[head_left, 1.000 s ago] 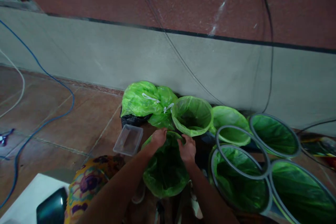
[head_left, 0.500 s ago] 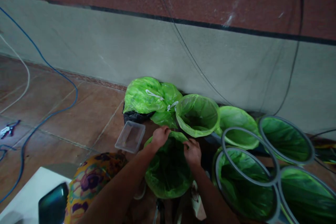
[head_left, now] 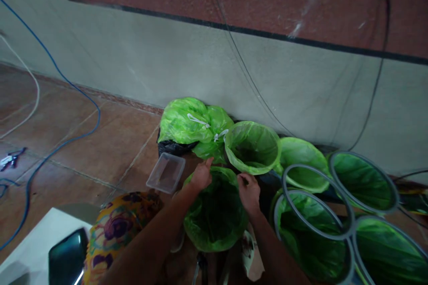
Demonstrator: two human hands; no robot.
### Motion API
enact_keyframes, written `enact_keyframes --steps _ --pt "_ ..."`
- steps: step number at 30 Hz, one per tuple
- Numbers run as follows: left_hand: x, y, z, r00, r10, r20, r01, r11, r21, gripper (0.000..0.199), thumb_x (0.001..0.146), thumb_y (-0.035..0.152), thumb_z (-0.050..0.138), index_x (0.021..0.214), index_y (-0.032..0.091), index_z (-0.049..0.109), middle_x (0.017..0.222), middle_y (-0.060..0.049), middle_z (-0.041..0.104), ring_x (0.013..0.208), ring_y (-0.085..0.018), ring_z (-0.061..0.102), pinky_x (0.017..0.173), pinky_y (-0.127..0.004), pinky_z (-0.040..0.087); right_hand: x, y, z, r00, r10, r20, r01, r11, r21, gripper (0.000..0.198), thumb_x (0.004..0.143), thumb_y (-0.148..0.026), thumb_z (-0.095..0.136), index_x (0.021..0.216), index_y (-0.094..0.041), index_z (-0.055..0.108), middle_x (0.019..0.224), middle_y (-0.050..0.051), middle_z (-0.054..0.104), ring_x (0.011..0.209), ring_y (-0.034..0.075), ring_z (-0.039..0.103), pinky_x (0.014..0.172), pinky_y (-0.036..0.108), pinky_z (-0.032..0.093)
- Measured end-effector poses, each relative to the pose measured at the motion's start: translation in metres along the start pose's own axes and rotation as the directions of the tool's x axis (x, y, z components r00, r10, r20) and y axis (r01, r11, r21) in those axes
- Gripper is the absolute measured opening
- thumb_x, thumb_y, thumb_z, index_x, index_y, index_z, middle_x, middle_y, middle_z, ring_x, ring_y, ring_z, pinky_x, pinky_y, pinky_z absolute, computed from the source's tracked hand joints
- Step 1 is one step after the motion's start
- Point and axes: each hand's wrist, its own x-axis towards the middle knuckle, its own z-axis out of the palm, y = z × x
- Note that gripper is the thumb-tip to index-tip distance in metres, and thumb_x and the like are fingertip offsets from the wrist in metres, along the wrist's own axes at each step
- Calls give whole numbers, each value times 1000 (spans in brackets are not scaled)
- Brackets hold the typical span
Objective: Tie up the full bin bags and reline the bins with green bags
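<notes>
Two hands pinched the far rim of a green bag [head_left: 216,209] lining a small bin on the floor: the left hand [head_left: 201,174] gripped its far-left edge, the right hand [head_left: 249,191] its far-right edge, fingers pressed on the plastic. Just beyond that bag stood another lined bin [head_left: 252,147]; left of it lay a clear container [head_left: 166,172]. An even pull at both edges would likely seat the liner smoothly.

Green bin liner [head_left: 214,213]: thin, glossy, crinkled plastic film. Food container [head_left: 166,172]: clear, smooth plastic. Bin rings [head_left: 314,231]: grey, matt plastic. Floor [head_left: 100,147]: smooth, faintly shiny tile. Wall [head_left: 187,67]: matt, rough plaster. Garment [head_left: 117,227]: patterned cloth.
</notes>
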Motion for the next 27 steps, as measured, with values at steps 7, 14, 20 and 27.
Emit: enact_keyframes --steps 7,14,20,27 --pt "-5 8 -5 992 -106 -64 96 984 -152 36 91 39 47 119 17 51 111 -9 69 102 -21 65 89 -32 48 6 -15 11 970 20 242 48 962 -270 32 93 -31 42 109 -16 66 106 11 71 95 21 65 86 31 44" --pt "0 1 -9 980 -162 117 152 984 94 29 93 39 45 113 23 59 108 -7 71 101 -20 66 87 -28 46 5 3 10 877 147 457 117 858 -500 28 97 -30 38 106 -15 60 88 11 71 81 21 67 70 28 41" --pt "-6 -1 -7 964 -229 137 206 965 162 30 89 26 48 115 17 61 101 -15 71 98 -27 67 89 -38 47 11 15 11 874 114 473 149 863 -483 21 94 -28 46 99 -15 62 87 10 70 84 20 66 70 26 41" --pt "-14 5 -39 970 -243 28 239 966 102 67 71 38 70 132 20 49 129 -14 60 122 -32 52 99 -47 40 0 27 -8 910 128 394 80 880 -469 20 91 -29 47 88 -16 63 86 9 70 83 20 66 71 27 44"
